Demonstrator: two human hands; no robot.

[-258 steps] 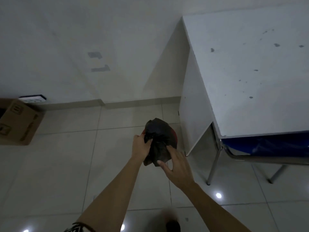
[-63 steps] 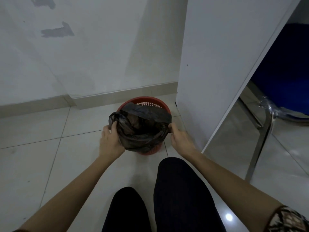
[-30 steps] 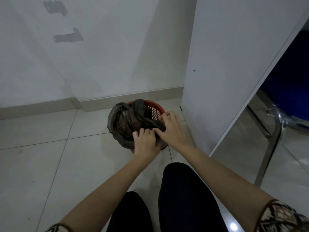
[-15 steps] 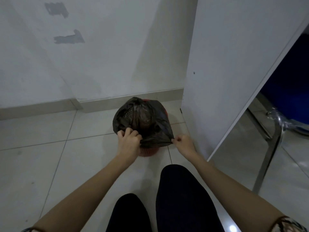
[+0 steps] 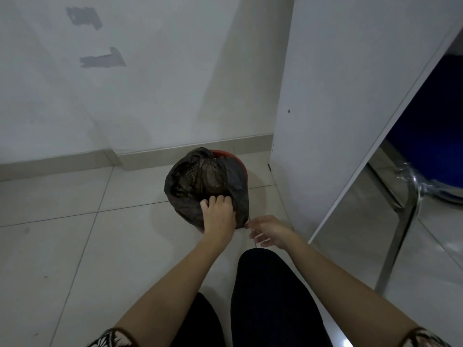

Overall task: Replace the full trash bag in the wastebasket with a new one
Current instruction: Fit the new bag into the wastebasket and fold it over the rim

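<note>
A small red mesh wastebasket (image 5: 239,163) stands on the tiled floor by the wall, almost wholly covered by a dark, half-transparent trash bag (image 5: 198,182) stretched over its rim. My left hand (image 5: 218,216) presses and grips the bag's near edge on the basket's front. My right hand (image 5: 268,230) is just right of the basket, thumb and fingers pinching the bag's lower right corner. The basket's inside is hidden under the plastic.
A white desk side panel (image 5: 338,101) stands close on the right of the basket. Behind it are a metal chair leg (image 5: 398,236) and a blue seat (image 5: 431,136). The white wall (image 5: 150,71) and skirting run behind. My dark-trousered knees (image 5: 265,291) are near the basket.
My left hand moved right and lower along the bag's front edge. My right hand dropped lower at the bag's corner. The bag now lies further down over the basket's front.
</note>
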